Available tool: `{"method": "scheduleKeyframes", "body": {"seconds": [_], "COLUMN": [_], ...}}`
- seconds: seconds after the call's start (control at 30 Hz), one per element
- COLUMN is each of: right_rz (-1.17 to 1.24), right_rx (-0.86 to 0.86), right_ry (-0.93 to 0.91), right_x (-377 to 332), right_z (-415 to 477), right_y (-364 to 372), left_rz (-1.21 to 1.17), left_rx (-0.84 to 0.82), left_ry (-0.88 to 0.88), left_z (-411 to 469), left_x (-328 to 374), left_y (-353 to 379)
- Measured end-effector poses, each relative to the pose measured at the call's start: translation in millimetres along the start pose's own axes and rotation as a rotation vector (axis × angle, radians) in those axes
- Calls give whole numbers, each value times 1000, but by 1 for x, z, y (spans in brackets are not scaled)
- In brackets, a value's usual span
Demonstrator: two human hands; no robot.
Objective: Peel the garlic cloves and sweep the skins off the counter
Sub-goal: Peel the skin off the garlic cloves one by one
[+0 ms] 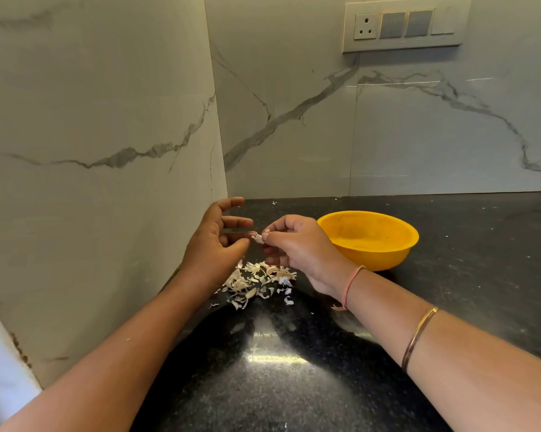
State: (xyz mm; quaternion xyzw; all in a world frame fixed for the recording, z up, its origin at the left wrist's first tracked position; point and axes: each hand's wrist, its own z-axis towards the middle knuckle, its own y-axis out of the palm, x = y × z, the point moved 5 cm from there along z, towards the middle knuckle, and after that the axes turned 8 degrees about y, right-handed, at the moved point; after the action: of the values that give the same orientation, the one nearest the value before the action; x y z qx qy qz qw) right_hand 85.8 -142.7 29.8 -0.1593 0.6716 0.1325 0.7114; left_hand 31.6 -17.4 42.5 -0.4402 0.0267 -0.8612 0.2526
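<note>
Right hand (294, 241) pinches a clove (258, 237), left hand (214, 244) loose beside it; one slip probably loses it in the skins (256, 282).

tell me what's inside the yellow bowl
In the yellow bowl only the bare inner wall shows, with nothing visible against it. The near rim hides the bottom, so whatever lies there cannot be seen.

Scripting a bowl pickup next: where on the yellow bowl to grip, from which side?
Probably pinch the yellow bowl by its right rim from above: it sits upright, mouth up, lip exposed there; the right hand, pinching a garlic clove, crowds its left edge.
</note>
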Motion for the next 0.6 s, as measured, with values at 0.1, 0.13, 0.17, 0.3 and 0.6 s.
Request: {"method": "scheduleKeyframes", "body": {"seconds": [0.1, 0.13, 0.17, 0.3, 0.6], "right_rz": [19, 13, -1, -92, -89], "right_rx": [-4, -1, 5, 23, -5], "right_ry": [-1, -7, -21, -93, -25], "right_x": [-1, -1, -1, -4, -1], "right_z": [0, -1, -1, -2, -1], "right_y": [0, 0, 0, 0, 2], "left_rz": [13, 8, -6, -34, -339], "left_rx": [99, 117, 117, 2, 87], "left_ry": [-51, -70, -89, -139, -284], "left_z": [1, 0, 0, -3, -3], "left_x": [-4, -5, -5, -7, -14], "left_y": [-8, -9, -9, 1, 0]}}
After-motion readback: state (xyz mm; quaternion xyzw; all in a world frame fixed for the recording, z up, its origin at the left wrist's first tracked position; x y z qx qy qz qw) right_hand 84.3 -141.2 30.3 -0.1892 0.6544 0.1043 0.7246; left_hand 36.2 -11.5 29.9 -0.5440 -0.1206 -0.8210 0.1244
